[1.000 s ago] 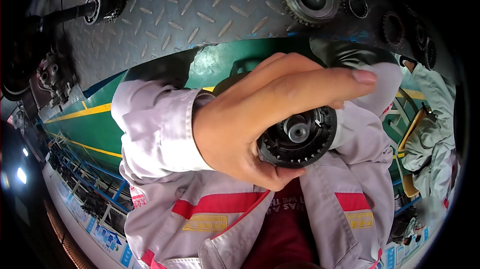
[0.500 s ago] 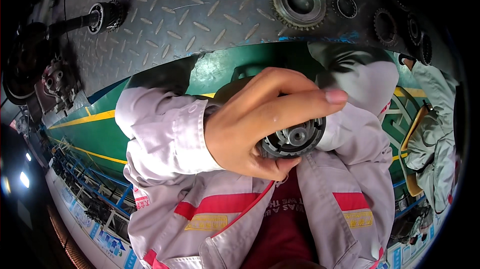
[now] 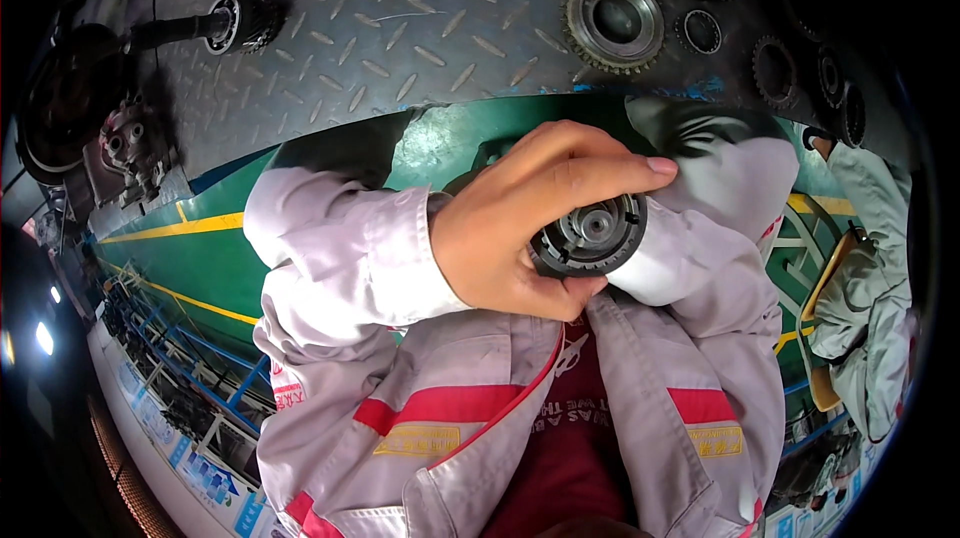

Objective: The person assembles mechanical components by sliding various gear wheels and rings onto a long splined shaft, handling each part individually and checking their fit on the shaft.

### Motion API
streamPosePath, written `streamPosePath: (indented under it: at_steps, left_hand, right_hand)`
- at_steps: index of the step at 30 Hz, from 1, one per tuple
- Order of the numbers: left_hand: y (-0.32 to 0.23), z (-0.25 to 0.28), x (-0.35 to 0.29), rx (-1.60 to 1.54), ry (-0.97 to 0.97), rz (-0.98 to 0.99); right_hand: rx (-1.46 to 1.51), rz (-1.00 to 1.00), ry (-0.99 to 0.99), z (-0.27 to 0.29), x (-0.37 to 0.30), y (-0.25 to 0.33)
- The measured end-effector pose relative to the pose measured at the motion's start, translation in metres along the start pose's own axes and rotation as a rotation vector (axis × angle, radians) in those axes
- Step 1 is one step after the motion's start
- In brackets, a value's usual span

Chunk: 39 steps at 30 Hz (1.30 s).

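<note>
My left hand [image 3: 530, 223] comes in from the left, its fingers curved over a dark toothed gear assembly [image 3: 592, 234] that I see end-on. Its thumb presses at the lower rim and the forefinger reaches across the far side. At the centre of the gear a round metal shaft end shows, with notches in the dark ring around it. The right sleeve [image 3: 665, 258] runs in from the right and ends behind the gear; my right hand is hidden there. Both arms are held close before the chest, over my lap.
A steel tread-plate bench [image 3: 400, 48] lies beyond my knees. On it are a large ring gear [image 3: 615, 20], a smaller ring [image 3: 700, 31] and several more at the right. A shaft with a bearing [image 3: 232, 24] and a metal housing [image 3: 130, 148] lie left. Another person [image 3: 865, 288] is at the right.
My left hand and the gear have moved slightly up and away from the chest. More of the gear's face shows below the forefinger. The whole view has shifted a little.
</note>
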<state>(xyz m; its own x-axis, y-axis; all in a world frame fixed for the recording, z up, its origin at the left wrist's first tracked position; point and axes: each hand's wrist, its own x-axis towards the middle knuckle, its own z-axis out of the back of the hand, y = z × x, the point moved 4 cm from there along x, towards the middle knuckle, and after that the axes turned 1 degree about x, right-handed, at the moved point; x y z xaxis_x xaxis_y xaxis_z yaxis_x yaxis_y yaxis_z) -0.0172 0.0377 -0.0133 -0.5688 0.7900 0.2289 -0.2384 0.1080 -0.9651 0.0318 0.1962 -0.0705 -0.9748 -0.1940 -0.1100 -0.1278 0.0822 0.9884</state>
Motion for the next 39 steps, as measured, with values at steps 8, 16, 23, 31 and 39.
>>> streamPosePath:
  at_steps: [8,16,23,31,39]
  left_hand:
    - [0.003,-0.001,-0.002,-0.004,0.041,0.024]
    - [0.0,0.007,-0.005,0.042,0.101,0.017]
    - [-0.039,0.109,-0.035,0.075,-0.527,-0.523]
    - [-0.003,0.254,-0.097,0.522,-1.075,0.371]
    - [0.012,0.219,-0.058,0.436,-0.757,0.383]
  right_hand:
    - [0.025,-0.016,-0.05,0.015,-0.004,-0.002]
    - [-0.065,-0.058,0.001,-0.041,-0.007,-0.018]
    - [-0.053,-0.009,-0.119,-0.058,-0.004,-0.062]
    - [0.47,-0.396,0.103,-0.06,-0.011,-0.077]
    - [-0.07,-0.153,0.055,-0.063,-0.001,-0.054]
